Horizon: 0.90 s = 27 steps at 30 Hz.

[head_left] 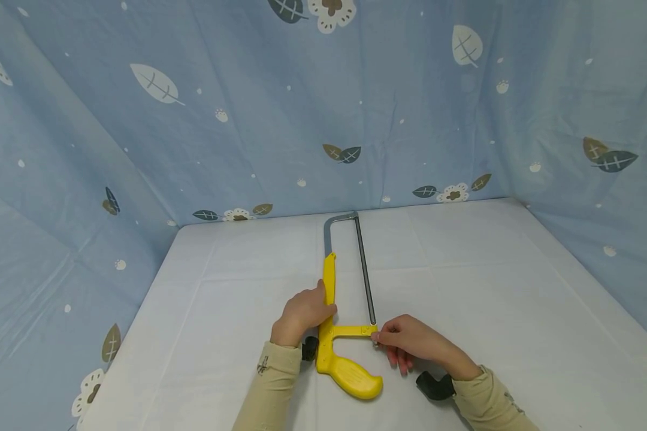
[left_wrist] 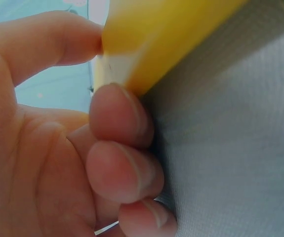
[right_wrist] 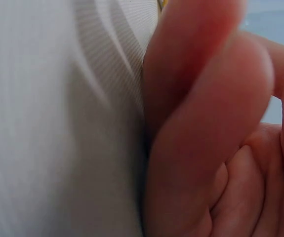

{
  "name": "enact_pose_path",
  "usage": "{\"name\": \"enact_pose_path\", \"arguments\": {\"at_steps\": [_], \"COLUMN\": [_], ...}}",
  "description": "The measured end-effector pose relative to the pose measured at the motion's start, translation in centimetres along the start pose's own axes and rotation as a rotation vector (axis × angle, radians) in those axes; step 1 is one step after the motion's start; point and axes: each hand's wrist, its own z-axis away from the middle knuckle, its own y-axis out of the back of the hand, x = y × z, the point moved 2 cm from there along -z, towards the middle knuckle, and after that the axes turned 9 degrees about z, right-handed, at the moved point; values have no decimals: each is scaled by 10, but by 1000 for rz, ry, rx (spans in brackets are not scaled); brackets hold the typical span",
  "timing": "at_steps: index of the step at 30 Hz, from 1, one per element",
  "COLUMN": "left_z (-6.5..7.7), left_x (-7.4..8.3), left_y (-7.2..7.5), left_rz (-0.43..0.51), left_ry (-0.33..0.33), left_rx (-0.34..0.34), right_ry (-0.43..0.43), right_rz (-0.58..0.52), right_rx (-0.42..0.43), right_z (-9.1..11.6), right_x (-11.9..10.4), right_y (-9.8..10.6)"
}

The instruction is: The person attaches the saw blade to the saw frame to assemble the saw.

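Note:
A hacksaw [head_left: 326, 341] with a yellow handle and frame lies on the white-covered table, its grey bow pointing away from me. Its dark blade [head_left: 365, 269] runs along the right side. My left hand [head_left: 304, 312] grips the yellow frame's long bar above the handle. The left wrist view shows its thumb and fingertips at the yellow bar [left_wrist: 176, 34]. At the near end of the blade, my right hand [head_left: 417, 341] pinches the small metal fastener [head_left: 375, 343] between thumb and forefinger. In the right wrist view its other fingers [right_wrist: 206, 123] hide the fastener.
The white cloth [head_left: 480, 287] covers the tabletop around the saw. Blue patterned fabric [head_left: 280, 120] hangs behind the far edge and along both sides. Black wrist-worn devices [head_left: 435, 386] sit beside both cuffs, close to the cloth.

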Motion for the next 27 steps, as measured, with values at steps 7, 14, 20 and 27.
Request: {"name": "enact_pose_path", "arguments": {"at_steps": [7,14,20,27], "left_z": [0,0,-1,-1], "left_x": [0,0,-1,0], "left_y": [-1,-1,-1,-1], "left_rz": [5,6,-5,-13], "left_ry": [10,7,0,-10], "left_rx": [4,6,5,6], "right_ry": [-20,2,10,5], "right_rz": [23,38,29,30], "right_rx": [0,-1,-5,9], "right_z": [0,0,0,0], "right_x": [-1,-1,1,2], "right_y": [-1,-1,-1,0]}}
